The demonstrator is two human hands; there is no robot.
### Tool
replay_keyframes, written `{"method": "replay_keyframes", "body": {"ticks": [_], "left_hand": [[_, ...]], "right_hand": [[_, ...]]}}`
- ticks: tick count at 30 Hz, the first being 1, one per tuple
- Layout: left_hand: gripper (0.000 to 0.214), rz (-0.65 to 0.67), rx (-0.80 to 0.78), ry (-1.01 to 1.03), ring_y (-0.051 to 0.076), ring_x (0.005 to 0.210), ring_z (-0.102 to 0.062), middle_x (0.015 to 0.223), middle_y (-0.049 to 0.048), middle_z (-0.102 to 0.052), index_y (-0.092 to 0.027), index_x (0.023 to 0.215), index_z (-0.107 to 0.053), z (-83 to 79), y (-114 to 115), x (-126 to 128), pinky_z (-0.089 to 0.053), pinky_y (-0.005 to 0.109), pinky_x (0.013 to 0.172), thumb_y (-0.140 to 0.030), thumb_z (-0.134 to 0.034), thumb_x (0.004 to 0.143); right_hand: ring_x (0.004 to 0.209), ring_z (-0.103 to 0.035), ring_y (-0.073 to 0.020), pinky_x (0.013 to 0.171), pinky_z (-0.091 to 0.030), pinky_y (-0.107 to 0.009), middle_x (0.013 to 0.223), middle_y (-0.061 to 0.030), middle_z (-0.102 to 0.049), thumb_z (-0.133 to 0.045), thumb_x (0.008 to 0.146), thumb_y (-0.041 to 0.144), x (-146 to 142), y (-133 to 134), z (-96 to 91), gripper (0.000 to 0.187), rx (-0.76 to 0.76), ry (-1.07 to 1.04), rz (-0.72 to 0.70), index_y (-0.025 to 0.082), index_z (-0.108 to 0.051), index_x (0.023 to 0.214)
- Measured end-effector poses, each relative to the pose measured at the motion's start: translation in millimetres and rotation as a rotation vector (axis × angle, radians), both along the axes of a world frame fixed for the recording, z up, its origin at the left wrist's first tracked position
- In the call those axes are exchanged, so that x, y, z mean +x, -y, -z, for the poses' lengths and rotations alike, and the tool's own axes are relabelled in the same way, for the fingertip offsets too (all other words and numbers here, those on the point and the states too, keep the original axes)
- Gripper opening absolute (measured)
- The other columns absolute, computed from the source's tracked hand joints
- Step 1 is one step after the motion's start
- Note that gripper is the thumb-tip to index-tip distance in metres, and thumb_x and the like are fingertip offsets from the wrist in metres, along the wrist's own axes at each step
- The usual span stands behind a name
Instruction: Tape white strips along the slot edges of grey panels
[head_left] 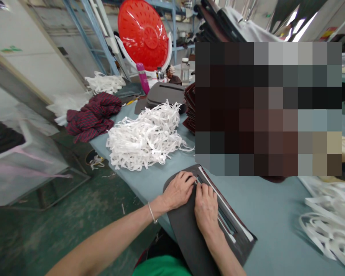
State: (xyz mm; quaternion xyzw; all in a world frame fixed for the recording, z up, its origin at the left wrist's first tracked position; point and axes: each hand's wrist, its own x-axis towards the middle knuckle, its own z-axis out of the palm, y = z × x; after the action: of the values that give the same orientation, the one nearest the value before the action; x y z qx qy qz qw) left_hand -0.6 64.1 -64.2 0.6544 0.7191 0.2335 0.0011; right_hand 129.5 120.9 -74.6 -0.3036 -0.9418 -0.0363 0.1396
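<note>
A dark grey panel (186, 226) with a long slot lies slantwise on the table's near edge. One white strip (230, 234) runs along the slot's near side; another white strip (218, 193) lies along the panel's far border. At the slot's upper end, the curled fingers of my left hand (179, 189) pinch the near strip against the slot edge. Close beside it, my right hand (207, 207) is closed over the same strip, its fingertips at the slot. Both palms rest on the panel, and the thumbs are mostly hidden.
A heap of white strips (143, 138) sits behind my left hand, and more white strips (330, 226) lie at right. Beyond are a striped cloth (94, 115), a grey panel piece (166, 94), a pink bottle (143, 78) and a red basket (143, 34). Blurred blocks hide the upper right.
</note>
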Motion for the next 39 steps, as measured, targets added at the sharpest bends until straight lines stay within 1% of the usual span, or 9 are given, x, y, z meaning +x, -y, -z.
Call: {"method": "replay_keyframes", "body": {"ticks": [9, 16, 19, 24, 26, 30, 33, 36, 39], "left_hand": [[0.031, 0.017, -0.009, -0.001, 0.021, 0.11, -0.045, 0.115, 0.0093, -0.051, -0.018, 0.118, -0.05, 1.3, -2.0, -1.2, -0.043, 0.04, 0.098, -0.017, -0.042, 0.089], [0.03, 0.011, 0.004, -0.033, 0.022, 0.108, -0.046, 0.113, 0.0092, -0.051, -0.02, 0.117, -0.052, 0.5, -2.1, 0.1, -0.046, 0.041, 0.093, -0.017, -0.041, 0.089], [0.031, 0.003, -0.006, -0.057, 0.022, 0.108, -0.046, 0.114, 0.0093, -0.051, -0.02, 0.118, -0.052, 0.5, -1.5, 2.3, -0.046, 0.04, 0.093, -0.016, -0.042, 0.089], [0.032, -0.003, -0.003, -0.081, 0.022, 0.109, -0.047, 0.114, 0.0093, -0.051, -0.02, 0.119, -0.052, 4.9, -1.0, 1.8, -0.046, 0.04, 0.093, -0.016, -0.043, 0.088], [0.032, 0.002, 0.01, -0.096, 0.022, 0.11, -0.047, 0.117, 0.0102, -0.051, -0.02, 0.118, -0.053, 7.3, -0.6, 0.7, -0.045, 0.041, 0.094, -0.016, -0.042, 0.089], [0.033, 0.213, -0.016, -0.135, 0.021, 0.114, -0.048, 0.118, 0.0091, -0.055, -0.02, 0.117, -0.054, 6.5, 4.0, 10.7, -0.042, 0.041, 0.099, -0.013, -0.036, 0.09], [0.04, 0.237, -0.083, -0.14, 0.025, 0.121, -0.045, 0.126, 0.0126, -0.052, -0.016, 0.126, -0.047, 2.4, 13.6, 31.4, -0.039, 0.044, 0.103, -0.03, -0.047, 0.089], [0.074, 0.2, -0.102, -0.177, 0.034, 0.132, -0.032, 0.141, 0.018, -0.037, -0.013, 0.136, -0.035, 3.1, 24.4, 46.6, -0.032, 0.052, 0.107, -0.054, -0.056, 0.078], [0.077, 0.22, -0.099, -0.209, 0.033, 0.135, -0.027, 0.145, 0.0168, -0.032, -0.015, 0.139, -0.031, 8.4, 23.9, 45.9, -0.029, 0.053, 0.108, -0.056, -0.054, 0.078]], "right_hand": [[0.09, -0.048, -0.0249, 0.074, -0.041, -0.039, 0.101, -0.0126, -0.056, -0.04, 0.087, 0.011, 1.2, -0.9, -0.4, 0.038, -0.025, 0.044, 0.017, 0.012, -0.05, 0.124], [0.084, -0.048, -0.0245, 0.07, -0.043, -0.037, 0.094, -0.0126, -0.056, -0.04, 0.085, 0.007, 2.0, 2.1, -2.3, 0.031, 0.049, 0.081, 0.001, 0.009, -0.059, 0.108], [0.082, -0.048, -0.0243, 0.069, -0.044, -0.037, 0.091, -0.0123, -0.057, -0.04, 0.083, 0.005, 29.7, 6.6, 0.0, 0.031, 0.078, 0.096, -0.002, 0.009, -0.06, 0.106], [0.092, -0.049, -0.027, 0.077, -0.044, -0.04, 0.101, -0.0137, -0.056, -0.041, 0.082, 0.006, 110.6, 20.1, 5.8, 0.033, 0.121, 0.052, -0.06, 0.01, -0.058, 0.111], [0.095, -0.048, -0.028, 0.079, -0.044, -0.042, 0.104, -0.0143, -0.056, -0.041, 0.083, 0.007, 132.5, 25.4, 6.1, 0.032, 0.114, 0.031, -0.059, 0.01, -0.057, 0.111], [0.091, -0.047, -0.0266, 0.078, -0.043, -0.042, 0.101, -0.0134, -0.056, -0.041, 0.084, 0.008, 141.3, 31.7, 5.0, 0.031, 0.057, -0.005, 0.015, 0.011, -0.058, 0.11], [0.086, -0.046, -0.0243, 0.075, -0.041, -0.04, 0.09, -0.0105, -0.056, -0.043, 0.085, 0.01, 136.6, 33.1, 4.2, 0.028, 0.017, -0.048, 0.068, 0.012, -0.058, 0.108], [0.08, -0.044, -0.0221, 0.073, -0.04, -0.039, 0.082, -0.0074, -0.053, -0.044, 0.085, 0.011, 135.5, 33.0, 3.6, 0.021, -0.02, -0.075, 0.124, 0.015, -0.06, 0.098], [0.077, -0.042, -0.0214, 0.072, -0.038, -0.038, 0.08, -0.006, -0.052, -0.046, 0.083, 0.011, 134.1, 36.0, 3.5, 0.013, -0.049, -0.092, 0.184, 0.017, -0.058, 0.083]]}}
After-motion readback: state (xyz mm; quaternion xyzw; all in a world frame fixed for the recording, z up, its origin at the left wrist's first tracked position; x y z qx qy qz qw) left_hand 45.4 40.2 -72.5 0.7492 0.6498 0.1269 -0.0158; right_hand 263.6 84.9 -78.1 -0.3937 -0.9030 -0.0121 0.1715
